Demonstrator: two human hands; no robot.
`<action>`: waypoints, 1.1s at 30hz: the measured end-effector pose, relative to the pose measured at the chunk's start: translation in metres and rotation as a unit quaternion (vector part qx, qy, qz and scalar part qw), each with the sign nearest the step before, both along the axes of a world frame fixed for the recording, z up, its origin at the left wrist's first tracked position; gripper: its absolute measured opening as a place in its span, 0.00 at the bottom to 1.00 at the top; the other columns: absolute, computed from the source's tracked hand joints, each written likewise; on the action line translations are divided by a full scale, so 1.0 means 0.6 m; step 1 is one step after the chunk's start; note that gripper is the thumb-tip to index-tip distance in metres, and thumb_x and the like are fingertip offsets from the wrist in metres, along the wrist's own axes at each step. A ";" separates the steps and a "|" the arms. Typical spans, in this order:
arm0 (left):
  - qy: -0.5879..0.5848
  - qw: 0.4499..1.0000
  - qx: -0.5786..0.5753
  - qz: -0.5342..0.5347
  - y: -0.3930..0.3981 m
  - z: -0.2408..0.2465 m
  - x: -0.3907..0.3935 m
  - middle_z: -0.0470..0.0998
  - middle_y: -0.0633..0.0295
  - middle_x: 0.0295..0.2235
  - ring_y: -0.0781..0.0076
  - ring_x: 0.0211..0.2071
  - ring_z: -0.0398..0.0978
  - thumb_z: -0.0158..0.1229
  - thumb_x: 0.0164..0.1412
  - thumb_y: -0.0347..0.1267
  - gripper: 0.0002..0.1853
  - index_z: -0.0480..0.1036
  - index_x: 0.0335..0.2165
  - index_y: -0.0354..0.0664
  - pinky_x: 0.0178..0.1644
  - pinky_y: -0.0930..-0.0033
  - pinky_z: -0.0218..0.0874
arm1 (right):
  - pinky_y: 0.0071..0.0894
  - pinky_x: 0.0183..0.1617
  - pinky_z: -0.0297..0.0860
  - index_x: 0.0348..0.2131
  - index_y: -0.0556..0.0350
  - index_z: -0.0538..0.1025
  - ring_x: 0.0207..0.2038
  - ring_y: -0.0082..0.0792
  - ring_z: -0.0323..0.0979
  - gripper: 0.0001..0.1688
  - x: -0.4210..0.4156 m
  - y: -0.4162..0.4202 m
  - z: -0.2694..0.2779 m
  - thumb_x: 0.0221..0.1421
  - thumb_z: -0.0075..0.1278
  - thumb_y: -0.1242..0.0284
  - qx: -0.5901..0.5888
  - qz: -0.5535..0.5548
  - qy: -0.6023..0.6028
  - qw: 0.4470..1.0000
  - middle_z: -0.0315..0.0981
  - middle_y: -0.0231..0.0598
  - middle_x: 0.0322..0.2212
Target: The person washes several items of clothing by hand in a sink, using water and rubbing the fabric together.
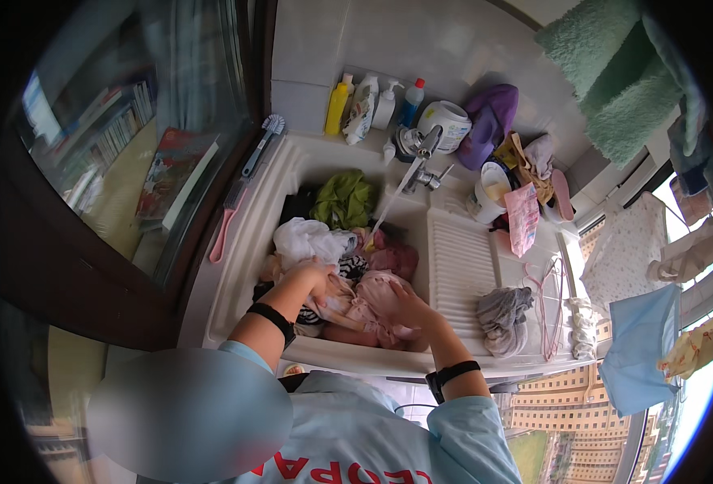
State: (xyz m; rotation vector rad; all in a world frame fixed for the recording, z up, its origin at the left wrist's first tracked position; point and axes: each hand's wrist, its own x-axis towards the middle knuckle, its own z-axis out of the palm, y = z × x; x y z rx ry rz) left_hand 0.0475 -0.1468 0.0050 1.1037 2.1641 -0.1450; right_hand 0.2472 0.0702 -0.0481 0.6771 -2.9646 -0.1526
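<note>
Clothes fill the basin of a laundry sink (238, 266), and water runs from the chrome faucet (430, 142) onto them. My left hand (317, 278) is among the garments at the left, its fingers on a pale cream and pink cloth (338, 299). Against a light pink garment (380, 293) at the right lies my right hand (406, 305). Whether either hand grips cloth cannot be told. Beyond my hands are a white garment (308, 239) and a green one (344, 199). Striped and dark cloths show between them.
A ribbed washboard (462, 266) adjoins the basin, with a grey cloth (504, 320) and pink hangers (551, 308) to its right. Bottles, a white tub (444, 124) and a purple cloth (489, 124) line the back ledge. Brushes (229, 227) lie along the left rim. Laundry hangs at right.
</note>
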 end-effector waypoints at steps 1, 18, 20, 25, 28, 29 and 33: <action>0.001 1.000 0.008 -0.006 -0.002 -0.008 -0.003 0.43 0.39 0.56 0.48 0.55 0.50 0.71 0.22 0.46 0.62 0.44 0.57 0.54 0.54 0.64 0.50 | 0.43 0.56 0.53 0.57 0.48 0.46 0.54 0.59 0.49 0.55 0.004 -0.001 -0.009 0.32 0.56 0.62 -0.054 -0.034 0.001 0.998 0.44 0.59 0.54; -0.044 0.997 0.043 0.038 -0.055 0.031 0.014 0.40 0.45 0.58 0.51 0.54 0.54 0.69 0.24 0.49 0.61 0.43 0.57 0.54 0.52 0.63 0.54 | 0.38 0.52 0.59 0.56 0.52 0.47 0.49 0.53 0.60 0.57 0.001 -0.017 0.040 0.28 0.59 0.64 -0.295 -0.317 -0.262 0.862 0.58 0.59 0.47; -0.073 0.995 0.062 0.035 -0.049 0.029 0.008 0.43 0.45 0.57 0.50 0.54 0.54 0.68 0.26 0.49 0.60 0.42 0.57 0.53 0.53 0.63 0.52 | 0.37 0.52 0.58 0.56 0.54 0.47 0.49 0.51 0.59 0.57 0.002 -0.020 0.051 0.28 0.59 0.63 -0.292 -0.326 -0.284 0.853 0.58 0.59 0.47; 0.028 0.970 0.129 0.202 -0.039 0.044 -0.009 0.63 0.40 0.45 0.52 0.47 0.63 0.64 0.33 0.45 0.52 0.47 0.55 0.43 0.50 0.65 0.55 | 0.33 0.52 0.58 0.56 0.55 0.47 0.51 0.48 0.58 0.59 0.011 -0.021 0.040 0.28 0.60 0.62 -0.276 -0.309 -0.249 0.875 0.54 0.57 0.50; 0.203 0.927 0.085 0.302 -0.031 0.054 -0.020 0.67 0.42 0.43 0.56 0.46 0.66 0.62 0.37 0.42 0.43 0.56 0.52 0.40 0.48 0.65 0.58 | 0.34 0.51 0.60 0.56 0.55 0.49 0.49 0.49 0.61 0.54 0.017 -0.015 0.028 0.32 0.57 0.62 -0.238 -0.283 -0.209 0.905 0.55 0.55 0.50; 0.186 0.929 0.049 0.317 -0.039 0.022 -0.056 0.67 0.44 0.44 0.56 0.45 0.67 0.61 0.37 0.42 0.40 0.59 0.50 0.40 0.45 0.64 0.60 | 0.35 0.50 0.60 0.55 0.55 0.50 0.48 0.49 0.61 0.51 0.012 -0.011 0.029 0.33 0.56 0.63 -0.219 -0.278 -0.235 0.905 0.57 0.54 0.49; 0.104 0.920 0.125 0.357 -0.062 -0.028 -0.124 0.74 0.46 0.33 0.60 0.37 0.73 0.59 0.39 0.40 0.22 0.74 0.33 0.38 0.37 0.64 0.64 | 0.39 0.46 0.62 0.52 0.55 0.58 0.45 0.48 0.64 0.40 -0.003 0.005 0.061 0.37 0.51 0.67 -0.190 -0.249 -0.304 0.900 0.64 0.49 0.44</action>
